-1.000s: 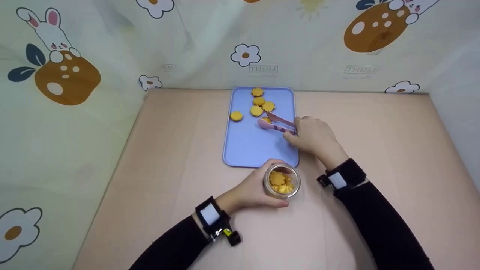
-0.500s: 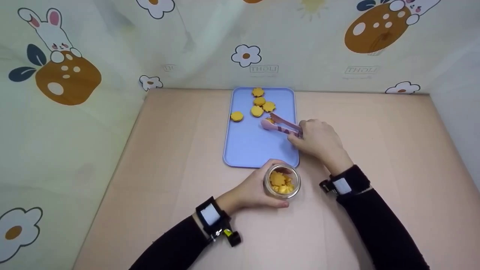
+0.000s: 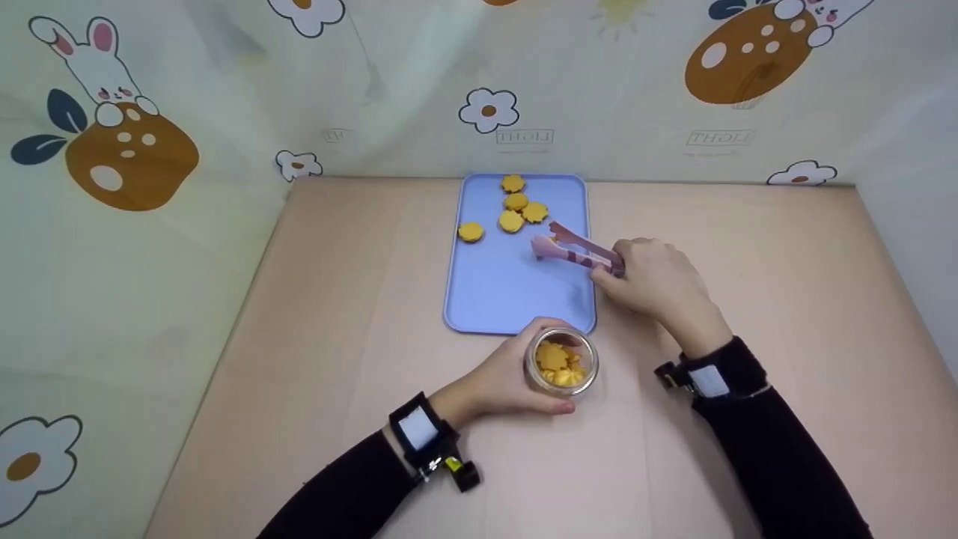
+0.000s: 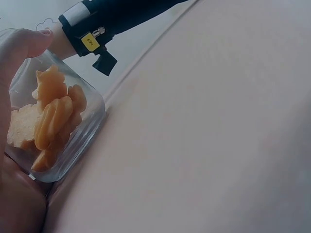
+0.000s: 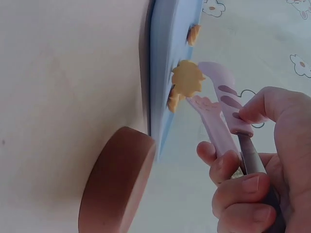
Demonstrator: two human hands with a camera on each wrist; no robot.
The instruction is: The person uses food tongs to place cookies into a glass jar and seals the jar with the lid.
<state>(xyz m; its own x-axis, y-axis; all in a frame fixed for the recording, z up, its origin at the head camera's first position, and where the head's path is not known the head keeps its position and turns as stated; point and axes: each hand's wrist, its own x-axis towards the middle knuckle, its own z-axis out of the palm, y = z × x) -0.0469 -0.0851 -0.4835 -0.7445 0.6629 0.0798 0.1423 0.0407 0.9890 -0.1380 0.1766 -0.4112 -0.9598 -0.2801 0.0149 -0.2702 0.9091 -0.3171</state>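
My left hand (image 3: 500,380) grips a clear glass jar (image 4: 91,127) just in front of the blue tray (image 3: 494,296). Inside the jar lie several yellow flower-shaped cookies (image 4: 52,121). Over the tray's right side, my right hand (image 3: 662,281) holds a pair of pink tongs (image 5: 219,127), fingers curled round the handles. A scalloped cookie (image 5: 187,77) sits at the tong tips in the right wrist view; from the head view the tongs mostly hide it. Several more cookies (image 3: 512,221) rest on the tray's far half, one of them near the left rim.
The tray's far edge lies close to a printed curtain (image 3: 404,90) behind the wooden table (image 3: 359,299). A reddish-brown rounded shape (image 5: 114,182) fills the lower left of the right wrist view.
My right hand has drawn the tongs to the right, away from the group of cookies, along with the cookie at their tips. The left hand and jar stay put.
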